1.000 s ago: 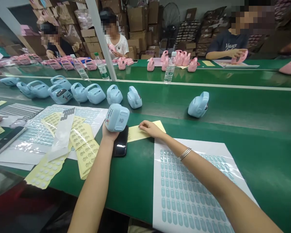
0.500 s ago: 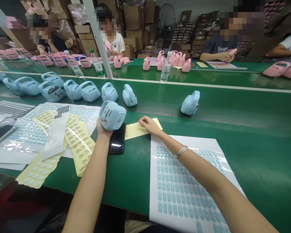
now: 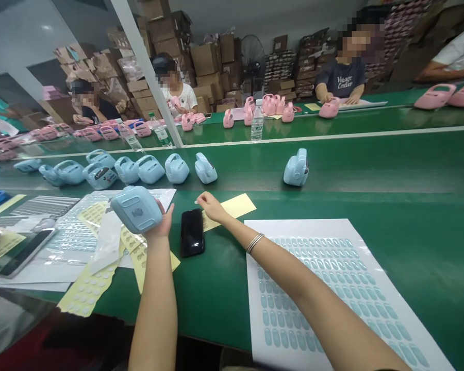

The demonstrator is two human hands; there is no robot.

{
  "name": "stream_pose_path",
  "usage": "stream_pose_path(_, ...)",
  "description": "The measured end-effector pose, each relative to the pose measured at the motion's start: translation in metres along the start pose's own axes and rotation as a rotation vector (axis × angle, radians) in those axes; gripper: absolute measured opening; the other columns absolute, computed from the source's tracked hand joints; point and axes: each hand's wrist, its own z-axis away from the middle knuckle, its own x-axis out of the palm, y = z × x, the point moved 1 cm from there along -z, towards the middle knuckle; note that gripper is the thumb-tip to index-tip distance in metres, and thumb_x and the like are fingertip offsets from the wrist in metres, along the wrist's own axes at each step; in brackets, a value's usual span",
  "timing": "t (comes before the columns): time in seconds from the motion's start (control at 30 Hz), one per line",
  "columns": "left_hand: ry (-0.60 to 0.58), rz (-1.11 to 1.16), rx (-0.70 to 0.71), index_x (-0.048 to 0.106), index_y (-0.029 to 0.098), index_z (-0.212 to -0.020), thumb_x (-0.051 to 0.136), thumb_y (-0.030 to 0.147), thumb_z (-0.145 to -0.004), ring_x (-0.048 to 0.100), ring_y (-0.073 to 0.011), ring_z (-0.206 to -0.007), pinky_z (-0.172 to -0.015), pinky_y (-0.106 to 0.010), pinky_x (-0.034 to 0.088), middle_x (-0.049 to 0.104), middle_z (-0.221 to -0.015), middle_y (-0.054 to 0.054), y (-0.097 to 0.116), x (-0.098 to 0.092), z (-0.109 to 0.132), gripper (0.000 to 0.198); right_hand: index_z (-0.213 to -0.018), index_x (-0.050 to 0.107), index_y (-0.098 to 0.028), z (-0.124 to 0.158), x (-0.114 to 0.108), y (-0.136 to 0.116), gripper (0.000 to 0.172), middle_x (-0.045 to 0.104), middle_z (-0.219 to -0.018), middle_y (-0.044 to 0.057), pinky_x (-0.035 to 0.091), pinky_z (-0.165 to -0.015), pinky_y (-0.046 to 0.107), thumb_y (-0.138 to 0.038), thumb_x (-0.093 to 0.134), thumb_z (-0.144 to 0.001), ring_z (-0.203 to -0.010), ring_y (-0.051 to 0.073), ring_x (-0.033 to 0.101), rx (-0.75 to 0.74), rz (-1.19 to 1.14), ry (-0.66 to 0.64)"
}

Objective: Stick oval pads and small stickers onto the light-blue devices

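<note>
Holding blue case point(image 3: 136, 208) over the tabletop point(image 3: 212, 288) — left hand point(image 3: 160, 225) part-curled at its three-o'clock side. Right hand point(image 3: 212, 206): fingers pinching small pale piece point(image 3: 196, 202). Case sits nine o'clock from these, apart — long axis unclear.

A phone point(image 3: 192, 233) obstructs passage between left hand point(image 3: 161, 224) and white sheet point(image 3: 313, 229).

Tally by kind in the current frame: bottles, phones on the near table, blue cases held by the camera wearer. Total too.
Clear plastic bottles: 3
Black rectangular phones: 2
Light-blue rounded plastic case in the left hand: 1
Total: 6
</note>
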Motion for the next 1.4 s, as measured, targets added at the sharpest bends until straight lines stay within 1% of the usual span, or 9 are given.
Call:
stream_pose_path(0.13, 0.112, 0.111, 0.070, 0.061, 0.033, -0.077, 0.021, 0.032, -0.093, 0.060, -0.0110, -0.102, -0.107, -0.040, 0.029, 0.068, -0.084, 0.009, -0.037, 0.016, 0.001, 0.043, -0.105, 0.057, -0.014, 0.001, -0.041, 0.021, 0.025, 0.058, -0.106, 0.006, 0.050, -0.082, 0.039, -0.033, 0.054, -0.090, -0.094, 0.018, 0.058, -0.057, 0.078, 0.062)
stream_pose_path(0.27, 0.144, 0.130, -0.050, 0.061, 0.030, -0.076, 0.013, 0.032, -0.091, 0.055, -0.0189, -0.115, -0.104, -0.051, 0.029, 0.070, -0.091, 0.003, -0.083, 0.035, 0.008, 0.050, -0.096, 0.057, -0.013, 0.006, -0.071, 0.043, 0.024, 0.059, -0.094, 0.004, 0.048, -0.081, 0.038, -0.035, 0.053, -0.091, -0.088, 0.017, 0.058, -0.062, 0.091, 0.095)
stream_pose_path(0.37, 0.137, 0.109, -0.138, 0.062, 0.031, -0.081, 0.020, 0.036, -0.091, 0.050, -0.0246, -0.120, -0.103, -0.055, 0.029, 0.071, -0.096, 0.001, -0.098, 0.046, 0.016, 0.043, -0.094, 0.056, -0.013, 0.008, -0.081, 0.052, 0.026, 0.059, -0.089, 0.003, 0.048, -0.079, 0.036, -0.037, 0.049, -0.092, -0.084, 0.016, 0.058, -0.043, 0.064, 0.121)
stream_pose_path(0.47, 0.120, 0.081, -0.155, 0.064, 0.029, -0.087, 0.024, 0.041, -0.091, 0.048, -0.0270, -0.122, -0.103, -0.055, 0.032, 0.070, -0.100, 0.000, -0.095, 0.052, 0.019, 0.041, -0.091, 0.055, -0.013, 0.010, -0.085, 0.054, 0.025, 0.059, -0.087, 0.002, 0.047, -0.080, 0.036, -0.037, 0.047, -0.093, -0.083, 0.016, 0.058, -0.030, 0.039, 0.144)
stream_pose_path(0.63, 0.128, 0.049, -0.132, 0.064, 0.029, -0.088, 0.022, 0.038, -0.092, 0.045, -0.0220, -0.124, -0.105, -0.044, 0.037, 0.066, -0.109, 0.004, -0.078, 0.052, 0.021, 0.042, -0.080, 0.048, -0.016, 0.017, -0.085, 0.050, 0.016, 0.058, -0.084, 0.001, 0.043, -0.084, 0.035, -0.029, 0.046, -0.091, -0.086, 0.016, 0.057, -0.027, 0.029, 0.159)
stream_pose_path(0.97, 0.121, -0.054, -0.388, 0.063, 0.024, -0.081, 0.026, 0.045, -0.090, 0.044, -0.0359, -0.123, -0.101, -0.067, 0.022, 0.067, -0.098, -0.008, -0.089, 0.072, 0.048, 0.044, -0.079, 0.039, -0.020, 0.016, -0.093, 0.050, 0.013, 0.056, -0.084, 0.002, 0.044, -0.079, 0.032, -0.028, 0.038, -0.089, -0.083, 0.016, 0.059, 0.020, 0.006, 0.198)
stream_pose_path(1.07, 0.166, -0.065, -0.341, 0.064, 0.023, -0.083, 0.027, 0.046, -0.088, 0.043, -0.0391, -0.123, -0.100, -0.071, 0.017, 0.066, -0.104, -0.010, -0.090, 0.072, 0.046, 0.044, -0.078, 0.037, -0.021, 0.017, -0.092, 0.050, 0.012, 0.057, -0.085, 0.002, 0.044, -0.080, 0.032, -0.028, 0.035, -0.088, -0.084, 0.015, 0.059, 0.011, 0.013, 0.199)
stream_pose_path(1.2, 0.199, -0.057, -0.220, 0.064, 0.027, -0.087, 0.031, 0.046, -0.086, 0.043, -0.0327, -0.124, -0.105, -0.061, 0.022, 0.061, -0.119, -0.002, -0.080, 0.064, 0.036, 0.038, -0.076, 0.036, -0.022, 0.019, -0.094, 0.047, 0.012, 0.056, -0.084, 0.001, 0.043, -0.080, 0.032, -0.027, 0.035, -0.087, -0.085, 0.016, 0.058, 0.005, 0.056, 0.187)
stream_pose_path(1.4, 0.155, -0.074, -0.126, 0.066, 0.026, -0.085, 0.036, 0.045, -0.084, 0.053, -0.0331, -0.114, -0.098, -0.064, 0.030, 0.066, -0.106, -0.005, -0.062, 0.052, 0.024, 0.035, -0.068, 0.050, -0.019, 0.019, -0.091, 0.025, 0.013, 0.052, -0.085, 0.003, 0.041, -0.083, 0.035, -0.026, 0.054, -0.079, -0.087, 0.019, 0.051, -0.034, 0.239, 0.044)
